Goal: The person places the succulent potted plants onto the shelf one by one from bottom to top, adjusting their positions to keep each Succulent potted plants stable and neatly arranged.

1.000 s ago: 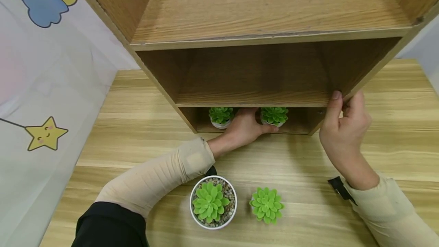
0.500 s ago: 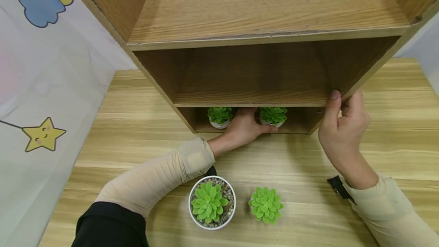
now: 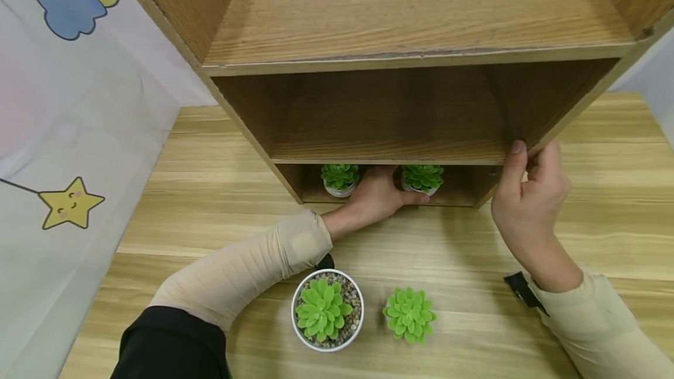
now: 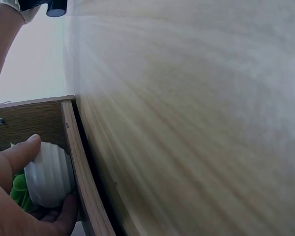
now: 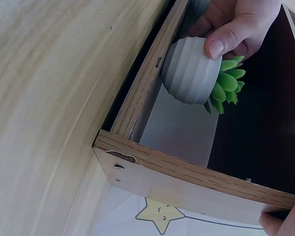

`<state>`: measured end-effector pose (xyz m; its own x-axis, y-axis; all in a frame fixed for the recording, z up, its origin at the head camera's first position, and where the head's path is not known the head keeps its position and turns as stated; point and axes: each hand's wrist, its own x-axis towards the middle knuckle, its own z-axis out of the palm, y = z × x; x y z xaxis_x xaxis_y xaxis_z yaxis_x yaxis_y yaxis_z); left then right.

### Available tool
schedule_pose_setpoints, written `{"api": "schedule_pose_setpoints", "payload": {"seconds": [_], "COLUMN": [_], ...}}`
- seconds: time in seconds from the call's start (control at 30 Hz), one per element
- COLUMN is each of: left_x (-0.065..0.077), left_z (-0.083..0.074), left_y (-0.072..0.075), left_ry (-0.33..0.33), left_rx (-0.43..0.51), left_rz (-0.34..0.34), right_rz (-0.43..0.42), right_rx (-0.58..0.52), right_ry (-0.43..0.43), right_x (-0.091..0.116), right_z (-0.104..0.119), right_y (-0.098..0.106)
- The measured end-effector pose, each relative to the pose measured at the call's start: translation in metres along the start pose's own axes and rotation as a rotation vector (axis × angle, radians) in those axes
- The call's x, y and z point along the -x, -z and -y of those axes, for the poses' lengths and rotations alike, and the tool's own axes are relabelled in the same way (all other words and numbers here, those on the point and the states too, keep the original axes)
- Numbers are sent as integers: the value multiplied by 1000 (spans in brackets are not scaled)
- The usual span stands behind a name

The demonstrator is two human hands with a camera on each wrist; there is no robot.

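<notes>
My left hand (image 3: 380,194) reaches into the bottom compartment of a wooden shelf unit (image 3: 411,57) and grips a small white ribbed pot with a green succulent (image 3: 422,178). The pot (image 4: 48,174) sits between thumb and fingers in the left wrist view, and the right wrist view shows the pot (image 5: 192,70) under the thumb. A second small succulent (image 3: 340,178) stands to the left inside the same compartment. My right hand (image 3: 528,192) grips the front edge of the shelf's right side panel, thumb on its inner face.
On the wooden tabletop (image 3: 210,215) near me stand a larger white pot with pebbles and a succulent (image 3: 327,317) and a small succulent (image 3: 409,314) beside it. A curtain with a star and cloud print (image 3: 68,133) hangs at the left. The two upper shelves hold nothing.
</notes>
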<state>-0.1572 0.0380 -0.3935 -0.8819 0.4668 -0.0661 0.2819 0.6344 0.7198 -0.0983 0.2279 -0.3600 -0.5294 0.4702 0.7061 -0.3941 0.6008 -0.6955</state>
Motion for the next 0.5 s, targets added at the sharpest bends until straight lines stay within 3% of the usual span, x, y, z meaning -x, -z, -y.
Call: {"api": "schedule_pose_setpoints", "payload": {"seconds": [0.5], "left_x": [-1], "left_z": [1], "left_y": [1], "left_ry": [-18], "left_rx": [24], "left_rz": [8], "right_rz": [-5], "right_rx": [20], "right_ry": [6], "right_x": [0], "right_z": [0], "right_y": [0]}}
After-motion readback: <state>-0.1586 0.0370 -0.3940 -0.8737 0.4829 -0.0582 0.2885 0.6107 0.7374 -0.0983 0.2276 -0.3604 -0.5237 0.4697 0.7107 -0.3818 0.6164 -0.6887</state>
